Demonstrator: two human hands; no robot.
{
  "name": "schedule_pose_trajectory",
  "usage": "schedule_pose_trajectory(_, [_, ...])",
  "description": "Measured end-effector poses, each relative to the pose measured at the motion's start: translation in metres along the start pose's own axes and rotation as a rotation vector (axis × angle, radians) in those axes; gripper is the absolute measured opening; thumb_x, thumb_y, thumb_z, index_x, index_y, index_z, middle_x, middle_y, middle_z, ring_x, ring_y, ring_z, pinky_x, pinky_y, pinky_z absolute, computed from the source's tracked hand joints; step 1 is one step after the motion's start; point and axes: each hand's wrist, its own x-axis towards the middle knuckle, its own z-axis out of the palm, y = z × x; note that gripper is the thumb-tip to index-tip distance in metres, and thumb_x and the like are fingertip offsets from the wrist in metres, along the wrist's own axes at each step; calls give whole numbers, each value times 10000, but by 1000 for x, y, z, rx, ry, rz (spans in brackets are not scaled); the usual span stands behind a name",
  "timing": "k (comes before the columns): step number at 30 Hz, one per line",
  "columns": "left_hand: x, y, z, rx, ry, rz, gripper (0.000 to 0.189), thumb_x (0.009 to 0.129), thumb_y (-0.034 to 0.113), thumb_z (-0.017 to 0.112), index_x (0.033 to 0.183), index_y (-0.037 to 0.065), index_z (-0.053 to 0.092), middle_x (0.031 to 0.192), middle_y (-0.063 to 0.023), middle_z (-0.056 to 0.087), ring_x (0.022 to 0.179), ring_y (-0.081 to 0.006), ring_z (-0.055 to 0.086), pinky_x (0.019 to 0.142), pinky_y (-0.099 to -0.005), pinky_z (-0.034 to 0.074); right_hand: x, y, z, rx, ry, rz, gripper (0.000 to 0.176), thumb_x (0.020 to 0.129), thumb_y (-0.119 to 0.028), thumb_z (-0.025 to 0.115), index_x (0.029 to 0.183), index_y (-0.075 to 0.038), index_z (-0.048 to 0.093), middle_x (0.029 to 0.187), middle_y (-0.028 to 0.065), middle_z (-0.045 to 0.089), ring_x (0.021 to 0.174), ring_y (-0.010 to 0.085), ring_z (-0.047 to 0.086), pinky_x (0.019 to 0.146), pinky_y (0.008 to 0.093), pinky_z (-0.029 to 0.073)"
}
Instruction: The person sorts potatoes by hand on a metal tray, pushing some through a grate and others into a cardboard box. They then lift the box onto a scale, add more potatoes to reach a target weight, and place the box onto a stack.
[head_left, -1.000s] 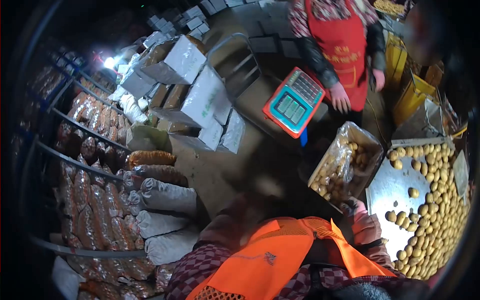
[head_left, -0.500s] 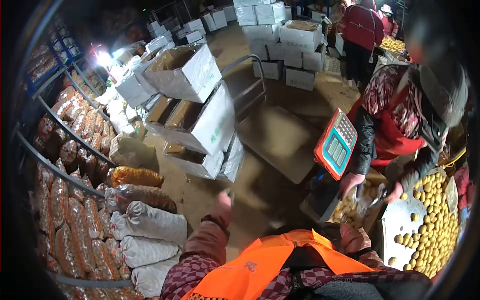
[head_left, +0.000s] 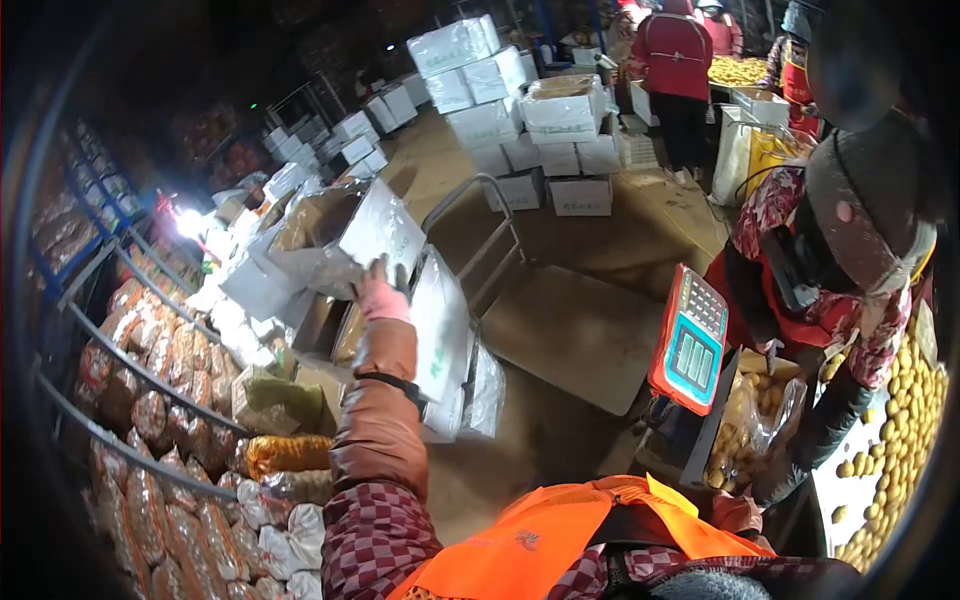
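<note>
Brown floor spreads under patchy light, with bulging sacks along the left and a tabletop of round yellow-brown produce on the right. Ahead and to the left stands a stack of plastic-wrapped white boxes, and the upper white box rests aslant on top, its brown-lined mouth facing upward. The left hand reaches out to it at the near lower edge of its pale side, so the box lies just beyond the fingers, chiefly ahead and a little leftward. That grip is loose, fingers spread and clenched round nothing; through the fisheye stretch, I cannot tell whether they press the plastic or hover just short of it, nor which way the box's long axis runs. The left arm is plainly the nearer one. The right sleeve is well apart, beside a produce box where a co-worker leans in; the right hand is hidden, so its grip cannot be told. More room lies rightward, over the floor and a flatbed cart, up to the red-edged scale; leftward, sacks crowd close to the stack.
</note>
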Motion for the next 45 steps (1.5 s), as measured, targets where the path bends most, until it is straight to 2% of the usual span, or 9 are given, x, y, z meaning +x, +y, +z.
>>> schedule_pose_trajectory(8, [163,-26,-4,508,-268,-216,803,843,556,621,1518,254,307,1548,-79,375,1482,-281,211,1142,-617,185,-58,39,128,200,130,81,337,886,-118,690,1211,-48,632,1000,87,703,875,207,659,765,341,526])
schedule_pose_trajectory(10, [197,-78,48,541,-182,-163,646,878,447,643,1448,207,458,1484,-93,470,1425,-314,351,1096,-611,301,-75,44,172,243,142,98,338,886,-118,690,1211,-48,632,1000,88,703,874,209,659,765,342,527])
schedule_pose_trajectory(13, [253,-116,105,346,-679,-257,371,919,312,619,1224,104,650,1276,-144,624,1198,-363,576,945,-536,482,-97,51,226,290,140,110,339,886,-119,691,1212,-48,631,1001,90,703,874,211,660,765,344,527])
schedule_pose_trajectory(21, [184,-76,-10,130,-437,25,369,899,355,645,1091,46,707,1098,-201,687,1013,-374,665,875,-422,523,-101,62,258,301,189,-45,349,877,-132,695,1209,-48,631,1033,116,704,865,254,663,778,361,535])
schedule_pose_trajectory(24, [154,-71,-59,-51,-294,82,293,900,256,613,1073,42,712,1066,-221,688,994,-375,665,856,-426,527,-45,99,234,877,154,-49,365,874,-142,716,1214,-41,628,1062,110,700,896,236,662,817,353,534])
schedule_pose_trajectory(30, [72,-38,-191,-337,18,534,217,879,61,547,1004,-41,692,983,-244,687,942,-387,670,835,-417,531,-126,24,217,207,328,-694,327,868,56,656,1186,-10,626,1096,62,683,1022,126,616,918,296,509])
schedule_pose_trajectory(36, [15,-7,-250,-1360,-221,249,225,904,82,585,1103,-19,617,1069,-143,622,1055,-269,611,882,-375,515,-265,-30,168,301,540,-1143,409,869,-13,702,1262,3,589,1155,86,671,1082,169,625,965,317,491])
schedule_pose_trajectory(40, [-78,111,-350,-1098,-268,1129,449,804,71,782,1201,-49,611,1105,-133,664,1053,-217,617,905,-350,489,-384,-61,127,-44,879,-1529,758,828,-66,766,1464,25,363,1463,182,459,1385,280,408,1136,417,314])
schedule_pose_trajectory(45, [-164,207,-369,-1197,-174,1588,375,687,93,867,990,8,663,974,-148,683,852,-318,665,755,-401,535,-428,-81,93,-74,1341,-1849,1008,617,-170,918,1455,16,389,1370,244,508,1282,344,506,1073,410,405])
